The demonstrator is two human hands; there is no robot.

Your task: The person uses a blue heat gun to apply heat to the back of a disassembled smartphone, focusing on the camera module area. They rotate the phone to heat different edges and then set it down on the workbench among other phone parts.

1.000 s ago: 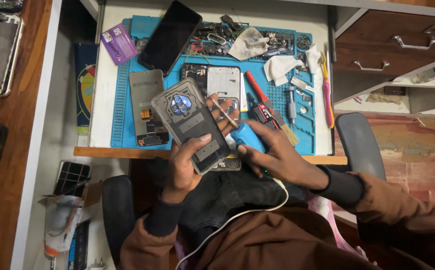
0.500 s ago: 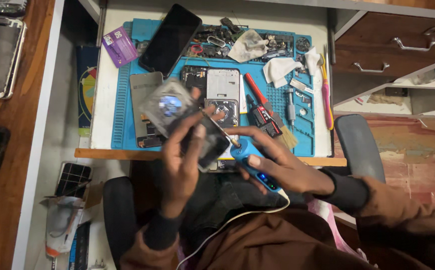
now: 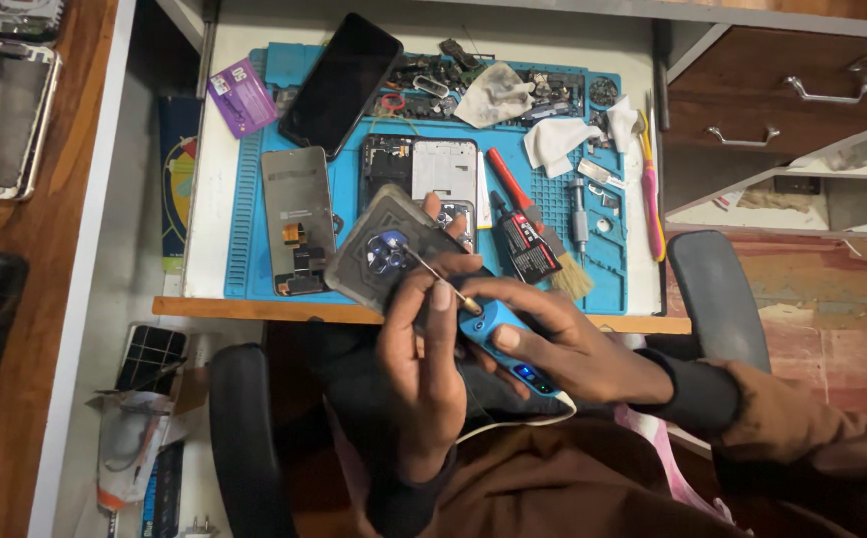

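Holding: the left hand (image 3: pixel 424 374) gripped the phone back cover (image 3: pixel 389 261), fingers closed around its lower end, above the desk edge.
Tool: the right hand (image 3: pixel 563 344) was closed around a blue electric screwdriver (image 3: pixel 498 339); its thin bit touched the cover near the camera ring.
Behind: blue work mat (image 3: pixel 254 199), black phone (image 3: pixel 339 85), brush (image 3: pixel 543 234).

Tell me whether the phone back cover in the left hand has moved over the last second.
Yes. The phone back cover has tipped toward the blue mat's front edge, its lower part now behind the left hand.
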